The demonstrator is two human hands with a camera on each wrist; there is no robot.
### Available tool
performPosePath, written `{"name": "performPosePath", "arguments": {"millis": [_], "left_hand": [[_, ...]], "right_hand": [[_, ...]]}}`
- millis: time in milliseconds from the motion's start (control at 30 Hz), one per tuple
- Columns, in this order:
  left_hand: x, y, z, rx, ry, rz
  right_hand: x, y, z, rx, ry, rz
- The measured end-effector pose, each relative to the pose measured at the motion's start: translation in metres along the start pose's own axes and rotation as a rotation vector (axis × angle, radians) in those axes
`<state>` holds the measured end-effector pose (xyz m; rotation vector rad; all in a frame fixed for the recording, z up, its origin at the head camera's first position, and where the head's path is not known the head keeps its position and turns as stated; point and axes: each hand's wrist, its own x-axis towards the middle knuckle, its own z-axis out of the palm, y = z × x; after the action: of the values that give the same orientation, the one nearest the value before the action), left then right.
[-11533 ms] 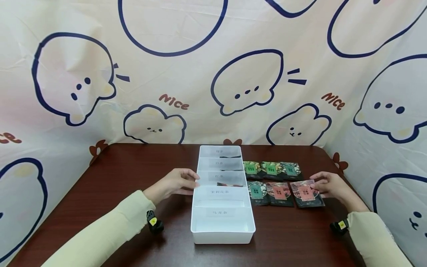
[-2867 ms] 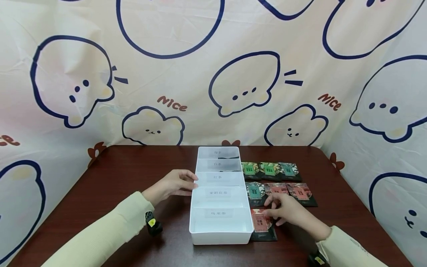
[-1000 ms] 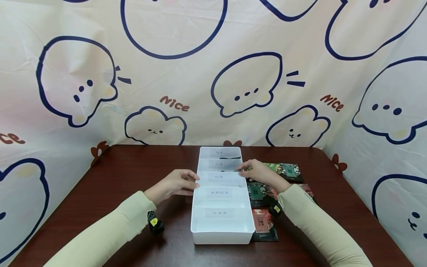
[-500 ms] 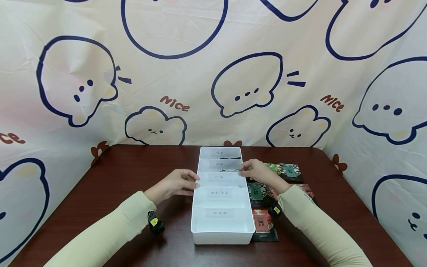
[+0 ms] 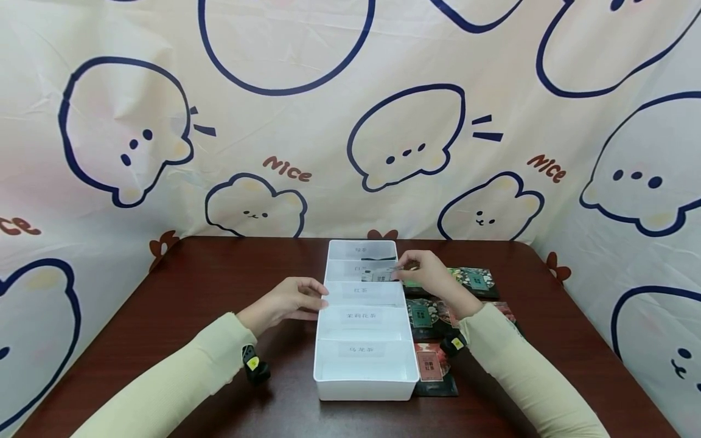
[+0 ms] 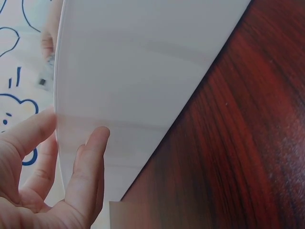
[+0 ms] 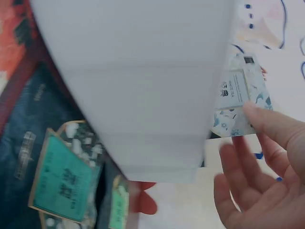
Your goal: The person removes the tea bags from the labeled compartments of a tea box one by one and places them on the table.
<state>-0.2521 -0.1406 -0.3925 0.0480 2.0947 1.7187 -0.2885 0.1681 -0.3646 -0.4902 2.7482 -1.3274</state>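
Note:
A long white divided box (image 5: pixel 366 390) with a Chinese label on each compartment stands mid-table. My left hand (image 5: pixel 290 301) holds its left rim; in the left wrist view fingertips (image 6: pixel 97 138) lie against the outer wall. Over the second-farthest compartment, my right hand (image 5: pixel 429 277) pinches a pale tea sachet (image 5: pixel 376 275) at its right side. "White tea" print and blue floral marks show on the sachet (image 7: pixel 233 95) in the right wrist view. A dark sachet edge (image 5: pixel 378 259) shows in the farthest compartment.
Right of the box, tea sachets lie in rows: a far row including a green-labelled one (image 5: pixel 478 280), a middle row including a teal-labelled one (image 5: pixel 421 315), and a single red-labelled one (image 5: pixel 429 367) nearest. My right forearm covers part of them. A patterned cloth (image 5: pixel 323 134) hangs behind the brown table (image 5: pixel 246 261).
Earlier, the red sachet left the third compartment and came to lie at the near right. My right hand then moved to the second compartment and raised the pale sachet. My left hand stayed.

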Motion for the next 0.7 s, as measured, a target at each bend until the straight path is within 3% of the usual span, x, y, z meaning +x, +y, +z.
{"name": "performPosePath", "arguments": {"millis": [100,400,700], "left_hand": [[-0.002,0.002,0.000,0.002,-0.006,0.008],[-0.004,0.003,0.001,0.002,-0.010,0.010],[-0.001,0.001,0.000,0.006,-0.004,-0.002]], "right_hand": [[-0.002,-0.004,-0.007,0.065,0.002,-0.028],[-0.018,-0.017,-0.030,0.187,0.133,-0.062],[-0.044,-0.012,-0.050,0.316,0.210,-0.148]]}}
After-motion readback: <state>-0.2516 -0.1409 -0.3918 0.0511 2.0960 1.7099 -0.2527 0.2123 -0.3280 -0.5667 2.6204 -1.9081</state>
